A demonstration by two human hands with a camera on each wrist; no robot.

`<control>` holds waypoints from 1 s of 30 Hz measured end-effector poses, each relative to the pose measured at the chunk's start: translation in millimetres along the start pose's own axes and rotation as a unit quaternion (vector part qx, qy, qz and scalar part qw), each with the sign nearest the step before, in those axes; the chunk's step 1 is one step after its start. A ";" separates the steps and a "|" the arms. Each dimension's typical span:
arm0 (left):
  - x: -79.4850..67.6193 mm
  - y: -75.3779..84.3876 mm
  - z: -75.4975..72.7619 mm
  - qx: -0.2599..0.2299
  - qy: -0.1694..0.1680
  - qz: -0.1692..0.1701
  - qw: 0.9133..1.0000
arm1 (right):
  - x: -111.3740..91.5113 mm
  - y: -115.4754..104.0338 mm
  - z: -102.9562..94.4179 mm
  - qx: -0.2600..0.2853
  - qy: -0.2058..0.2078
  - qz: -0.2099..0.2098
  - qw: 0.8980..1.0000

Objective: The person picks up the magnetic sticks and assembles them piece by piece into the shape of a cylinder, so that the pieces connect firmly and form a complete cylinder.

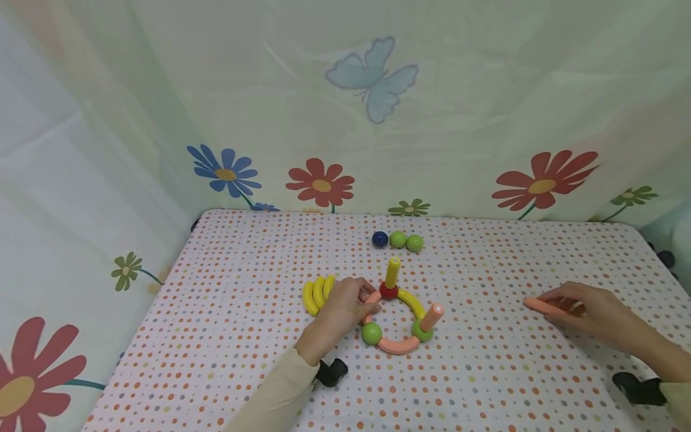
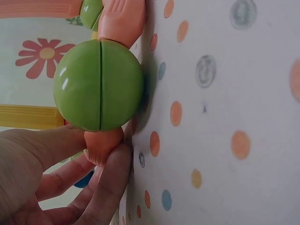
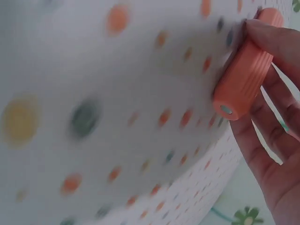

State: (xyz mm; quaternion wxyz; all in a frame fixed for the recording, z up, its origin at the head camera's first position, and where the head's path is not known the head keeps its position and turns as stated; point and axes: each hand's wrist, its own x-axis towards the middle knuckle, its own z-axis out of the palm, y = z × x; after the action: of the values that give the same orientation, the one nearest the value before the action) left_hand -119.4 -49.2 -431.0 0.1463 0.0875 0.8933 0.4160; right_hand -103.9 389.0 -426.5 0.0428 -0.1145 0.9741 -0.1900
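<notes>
A ring of curved rods and balls lies mid-table, with a yellow rod (image 1: 393, 273) upright on its red ball (image 1: 388, 291) and an orange rod (image 1: 432, 317) standing, slightly tilted, on a green ball (image 1: 421, 330). On the ring's left side my left hand (image 1: 339, 309) pinches a curved orange rod (image 2: 104, 143) between thumb and fingers, just beside another green ball (image 2: 98, 85). Far to the right, my right hand (image 1: 591, 312) holds a loose orange rod (image 3: 248, 70) by thumb and fingertips, close to the tabletop. A magnet-like metal disc shows in that rod's end.
Several curved yellow rods (image 1: 309, 298) lie left of the ring, partly behind my left hand. Behind it sit a dark blue ball (image 1: 380, 239) and two green balls (image 1: 406, 241). The dotted tablecloth (image 1: 227, 288) ends at a flowered curtain (image 1: 442, 108).
</notes>
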 end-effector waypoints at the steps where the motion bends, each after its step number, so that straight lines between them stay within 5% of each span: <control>1: -0.3 -0.3 -0.6 0.001 0.001 -0.001 1.000 | 3.1 -4.7 1.9 0.002 -0.001 -0.009 1.000; 8: -0.3 -0.1 -0.8 0.003 0.004 -0.004 1.000 | 28.3 -65.6 13.1 0.052 0.016 -0.075 0.996; 14: 1.6 -0.6 0.9 0.001 0.000 -0.004 1.000 | 49.2 -141.2 -9.3 0.122 0.087 -0.149 0.977; 17: 2.0 -0.6 1.1 -0.003 -0.003 -0.002 1.000 | 51.6 -181.5 -22.3 0.189 0.113 -0.181 0.958; 22: 0.8 -1.2 0.5 -0.021 -0.006 0.012 1.000 | 44.4 -237.4 -25.4 0.301 0.117 -0.256 0.911; 26: -0.2 -3.3 0.1 -0.027 0.000 0.048 0.998 | 34.4 -264.5 -6.9 0.365 0.096 -0.289 0.880; 30: -1.2 -4.2 -0.8 -0.007 0.013 0.083 0.996 | 26.5 -276.5 25.4 0.394 0.072 -0.292 0.868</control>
State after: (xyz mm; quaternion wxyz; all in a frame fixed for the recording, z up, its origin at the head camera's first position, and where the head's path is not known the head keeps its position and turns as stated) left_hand -118.7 -52.8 -433.5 0.1003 0.1550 0.8818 0.4339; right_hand -69.2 124.2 -346.0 -0.0432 -0.3535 0.7406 -0.5698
